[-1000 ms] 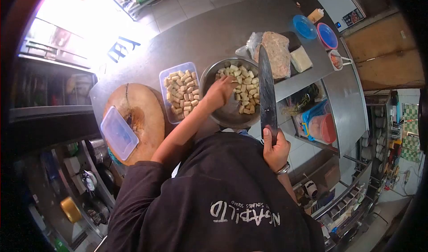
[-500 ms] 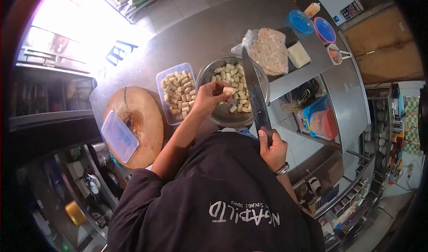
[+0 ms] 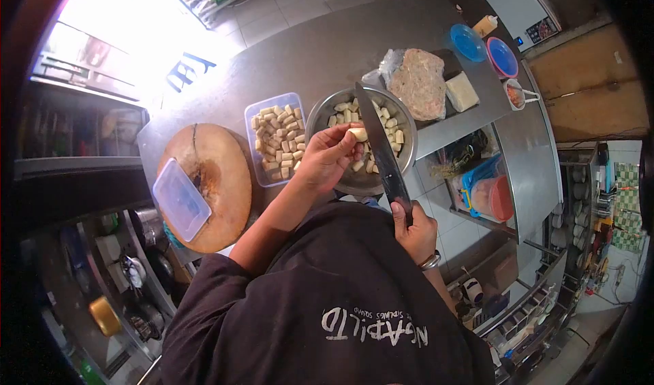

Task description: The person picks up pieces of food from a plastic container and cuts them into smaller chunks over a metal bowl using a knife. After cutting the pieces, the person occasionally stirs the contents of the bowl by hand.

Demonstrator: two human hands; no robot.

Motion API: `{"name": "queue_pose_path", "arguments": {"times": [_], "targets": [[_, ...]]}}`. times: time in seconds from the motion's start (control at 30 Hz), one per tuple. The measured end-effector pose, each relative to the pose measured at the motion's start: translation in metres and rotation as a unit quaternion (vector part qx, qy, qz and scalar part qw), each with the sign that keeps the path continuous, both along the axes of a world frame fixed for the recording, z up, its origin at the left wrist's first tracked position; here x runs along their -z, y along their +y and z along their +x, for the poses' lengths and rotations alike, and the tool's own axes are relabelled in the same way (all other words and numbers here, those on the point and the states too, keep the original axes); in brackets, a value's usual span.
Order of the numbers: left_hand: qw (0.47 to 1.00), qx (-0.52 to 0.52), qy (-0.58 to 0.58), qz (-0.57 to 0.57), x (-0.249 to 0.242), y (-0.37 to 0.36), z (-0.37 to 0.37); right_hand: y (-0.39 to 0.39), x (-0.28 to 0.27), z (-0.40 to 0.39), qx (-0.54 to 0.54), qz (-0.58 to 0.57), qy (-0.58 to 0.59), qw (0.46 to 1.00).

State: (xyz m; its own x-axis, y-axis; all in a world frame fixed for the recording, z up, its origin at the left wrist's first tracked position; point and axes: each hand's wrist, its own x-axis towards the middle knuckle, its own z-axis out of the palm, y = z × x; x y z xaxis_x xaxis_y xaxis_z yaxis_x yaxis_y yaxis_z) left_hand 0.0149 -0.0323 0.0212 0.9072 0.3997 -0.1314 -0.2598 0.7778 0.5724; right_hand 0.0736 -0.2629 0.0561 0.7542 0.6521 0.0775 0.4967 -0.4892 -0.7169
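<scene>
Over the left part of a metal bowl (image 3: 411, 155), my left hand (image 3: 330, 157) pinches a pale, cut food piece (image 3: 357, 134). My right hand (image 3: 415, 232) is wrapped round the handle of a large dark knife (image 3: 379, 140), whose blade points up and left across the bowl, close beside the held piece. Many pale cut pieces (image 3: 392, 123) lie in the bowl. Left of it stands a clear plastic container (image 3: 252, 123) filled with similar pieces.
A round wooden board (image 3: 228, 153) with a plastic lid (image 3: 182, 200) on it is at the left. Bagged minced food (image 3: 417, 84), a pale block (image 3: 462, 92), blue bowls (image 3: 467, 42) and a squeeze bottle (image 3: 485, 25) stand at the right of the metal table (image 3: 293, 51).
The knife blade has swung left, nearer my left hand and the held piece. My left hand has turned slightly, and the whole view has shifted a little.
</scene>
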Motion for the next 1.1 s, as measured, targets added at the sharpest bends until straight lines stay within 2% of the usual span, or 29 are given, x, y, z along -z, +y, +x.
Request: {"name": "queue_pose_path", "arguments": {"times": [0.23, 0.33, 0.4, 0.53, 0.6, 0.63, 0.7, 0.73, 0.83, 1.1], "targets": [[0.999, 0.005, -0.002, 0.033, -0.001, -0.002, -0.002, -0.001, -0.002, 0.0, -0.003, -0.011, -0.014, 1.0], [0.995, 0.024, 0.011, 0.091, -0.005, -0.005, -0.003, -0.001, -0.005, 0.0, -0.004, -0.019, -0.007, 1.0], [0.968, 0.103, 0.064, 0.22, -0.004, -0.004, -0.006, -0.002, -0.004, 0.001, -0.008, -0.033, -0.007, 0.999], [0.957, 0.148, 0.078, 0.237, -0.003, -0.007, -0.008, -0.004, 0.001, 0.001, -0.012, -0.032, 0.005, 0.999], [0.994, 0.086, 0.031, 0.054, -0.003, -0.011, -0.007, -0.003, 0.002, -0.001, 0.011, 0.006, -0.019, 1.0], [0.994, 0.086, 0.031, 0.054, -0.003, -0.01, -0.006, -0.003, 0.001, -0.001, 0.011, 0.006, -0.019, 1.0], [1.0, -0.001, -0.003, 0.019, -0.003, -0.006, -0.004, -0.002, -0.002, -0.002, 0.038, 0.022, 0.006, 0.999], [1.0, -0.008, 0.004, 0.016, -0.002, -0.002, -0.005, -0.002, -0.002, -0.001, 0.038, 0.022, 0.005, 0.999], [0.998, -0.018, -0.042, -0.035, 0.003, 0.004, -0.003, -0.003, 0.002, 0.0, 0.019, 0.019, -0.013, 1.0], [0.999, -0.009, -0.03, -0.015, 0.001, 0.001, -0.002, -0.002, -0.003, 0.001, -0.01, -0.025, -0.003, 1.0]]}}
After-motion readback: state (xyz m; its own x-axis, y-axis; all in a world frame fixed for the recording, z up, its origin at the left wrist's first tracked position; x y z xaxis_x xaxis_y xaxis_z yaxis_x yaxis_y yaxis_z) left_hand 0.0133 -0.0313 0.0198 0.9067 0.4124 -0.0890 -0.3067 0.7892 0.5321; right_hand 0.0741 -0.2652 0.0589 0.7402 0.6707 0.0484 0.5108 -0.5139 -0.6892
